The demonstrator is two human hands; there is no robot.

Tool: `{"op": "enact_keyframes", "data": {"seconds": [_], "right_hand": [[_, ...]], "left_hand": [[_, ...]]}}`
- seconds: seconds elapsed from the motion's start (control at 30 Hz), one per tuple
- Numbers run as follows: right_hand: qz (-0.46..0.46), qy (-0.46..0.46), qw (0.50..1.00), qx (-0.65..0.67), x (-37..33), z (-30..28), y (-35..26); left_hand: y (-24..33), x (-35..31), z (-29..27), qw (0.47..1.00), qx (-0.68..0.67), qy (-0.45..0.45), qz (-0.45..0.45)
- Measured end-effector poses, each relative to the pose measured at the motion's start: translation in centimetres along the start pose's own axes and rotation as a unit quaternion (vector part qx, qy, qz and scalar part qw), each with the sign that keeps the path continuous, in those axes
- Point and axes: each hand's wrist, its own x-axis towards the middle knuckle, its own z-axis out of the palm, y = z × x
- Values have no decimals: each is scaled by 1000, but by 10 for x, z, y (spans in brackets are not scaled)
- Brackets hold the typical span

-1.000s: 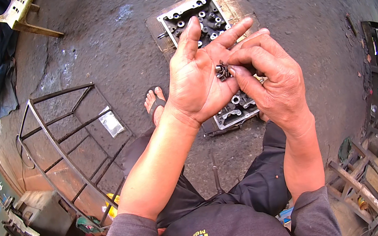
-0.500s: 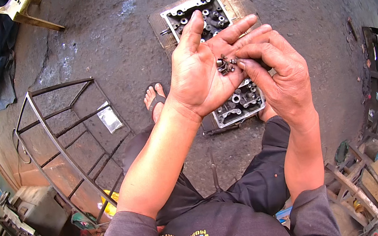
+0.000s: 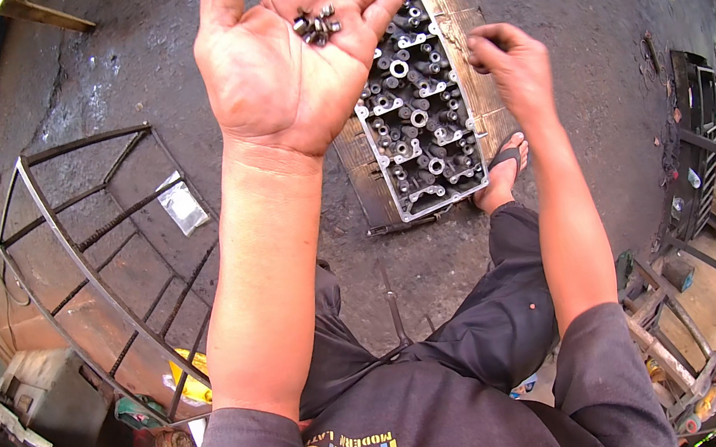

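A small heap of dark, shiny metal valve collets [image 3: 316,27] rests on the upturned palm of my left hand [image 3: 279,75], whose fingers are stretched out and spread. To the right, my right hand [image 3: 517,66] has its fingers curled into a pinch over the edge of the cardboard; anything between the fingertips is too small and blurred to make out. Below and between the hands lies an engine cylinder head [image 3: 419,119] with rows of valve springs and bolt holes. My left hand covers its upper left part.
Cardboard [image 3: 460,14] lies under the cylinder head on the dark floor. A metal bar frame [image 3: 85,248] stands at left, near a clear packet [image 3: 181,204]. My sandalled foot [image 3: 503,174] is beside the cylinder head's near right corner. Metal racks [image 3: 683,329] stand at right.
My hands have parted. The left moved up and left with the collets on its palm; the right drew away from them, now right of the cylinder head, which shows more fully.
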Motion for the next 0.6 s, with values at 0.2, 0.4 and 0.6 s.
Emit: {"op": "enact_keyframes", "data": {"seconds": [0.2,0.4,0.6], "right_hand": [[82,-5,968,-238,48,46,121],[98,-6,948,-302,69,70,159],[44,-11,915,-401,76,88,153]], "left_hand": [[12,-5,-4,999,-20,-44,-2],[19,-13,-2,998,-10,-54,5],[24,-24,0,999,1,-42,9]]}}
